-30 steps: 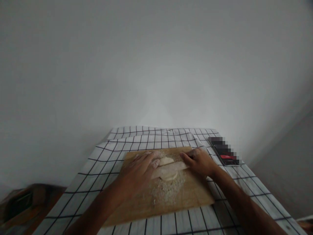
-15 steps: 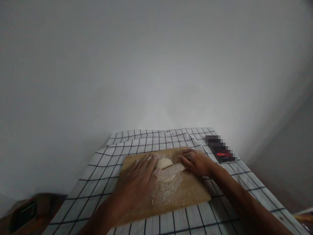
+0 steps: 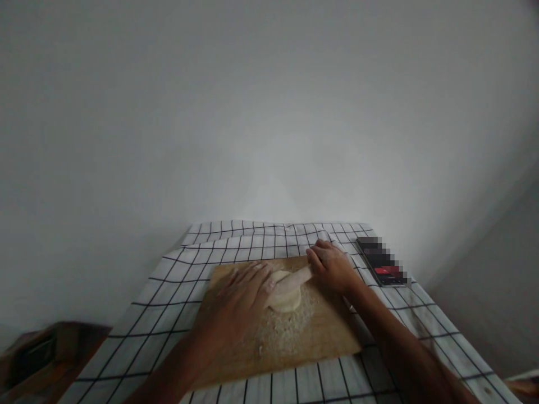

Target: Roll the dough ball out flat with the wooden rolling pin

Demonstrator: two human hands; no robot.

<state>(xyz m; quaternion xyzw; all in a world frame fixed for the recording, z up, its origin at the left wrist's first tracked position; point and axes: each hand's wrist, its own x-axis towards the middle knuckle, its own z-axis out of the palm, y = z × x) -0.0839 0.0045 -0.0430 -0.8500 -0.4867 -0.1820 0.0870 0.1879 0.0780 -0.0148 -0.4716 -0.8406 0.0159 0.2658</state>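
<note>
A pale, flour-dusted rolling pin [image 3: 293, 280] lies slantwise across a flat round of dough [image 3: 286, 303] on a wooden board [image 3: 320, 331]. Over the pin's left end rests my left hand [image 3: 244, 292], palm down and open, its fingers stretched out flat and slightly blurred; it hides that end. My right hand [image 3: 330, 266] is closed around the pin's right end, near the board's far right edge. Dough shows on both sides of the pin. Loose flour [image 3: 282, 331] is scattered on the board in front of the dough.
A white cloth with a black grid [image 3: 168, 286] covers the table under the board. A phone [image 3: 383, 269], partly pixelated, lies to the right of my right hand. A brown box-like object [image 3: 54, 353] stands low at the left. A bare wall [image 3: 269, 123] rises behind the table.
The rolling pin has tilted more steeply, its right end moving away from me with my right hand. It now crosses the dough's middle, with more dough showing on the near side.
</note>
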